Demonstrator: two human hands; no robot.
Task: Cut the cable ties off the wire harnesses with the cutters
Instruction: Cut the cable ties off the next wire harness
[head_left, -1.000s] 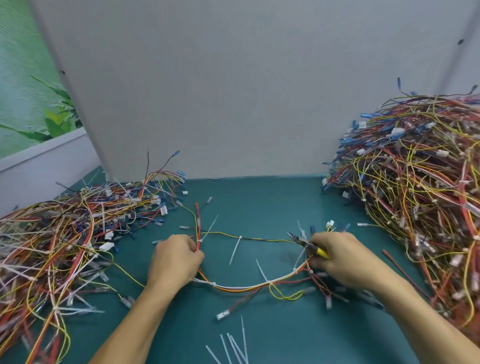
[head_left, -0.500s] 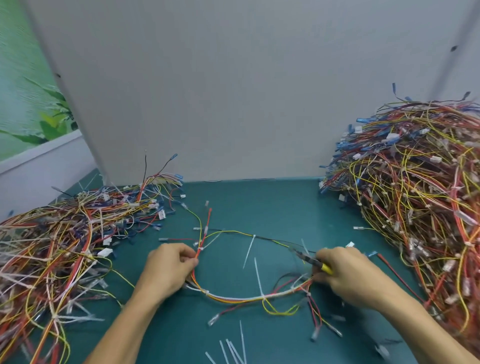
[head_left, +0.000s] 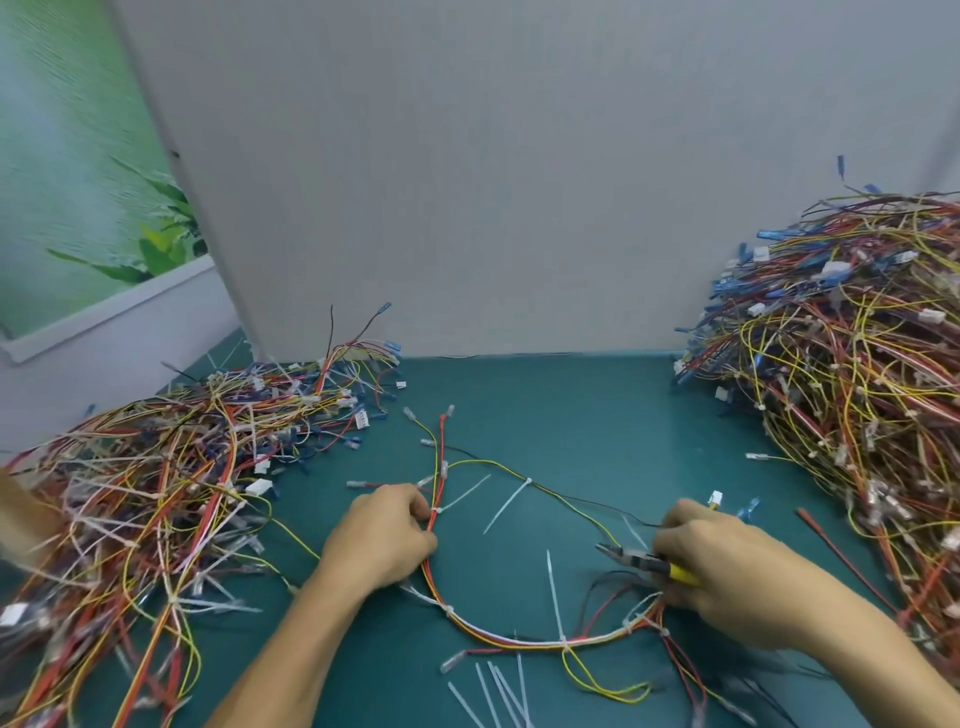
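Fingers (head_left: 415, 512) of the left hand (head_left: 379, 540) curl round the harness (head_left: 519, 640) where its red and orange branch turns upward, holding it low against the mat (head_left: 571, 415). I judge this keeps the bundle taut and stops it sliding while the blades work. Fingers (head_left: 675, 535) of the right hand (head_left: 727, 566) wrap the yellow grips of the cutters (head_left: 636, 561), whose slim dark steel nose points left, low over the mat. The jaws look nearly together, with nothing between them. That hand lies right at the harness's other end, where thin wires fan out, so the bundle runs in a shallow arc between the two hands, open to the tool.

The harness is a bunch of thin, glossy insulated wires in red, orange, yellow, white and black. White nylon ties (head_left: 563, 643) cinch it at intervals; they are stiff, narrow strips whose tails stick out straight. Several are on it, so this one looks unfinished. Loose ties (head_left: 498, 691) lie near the front edge. Small clear and blue terminals tip the wire ends.

Further out, a flatter left pile (head_left: 156, 493) and a taller right pile (head_left: 857, 389) of tangled harnesses flank the work, both near the hands. I cannot tell which pile is finished. The mat is smooth and teal, with a plain grey board (head_left: 467, 182) behind it.
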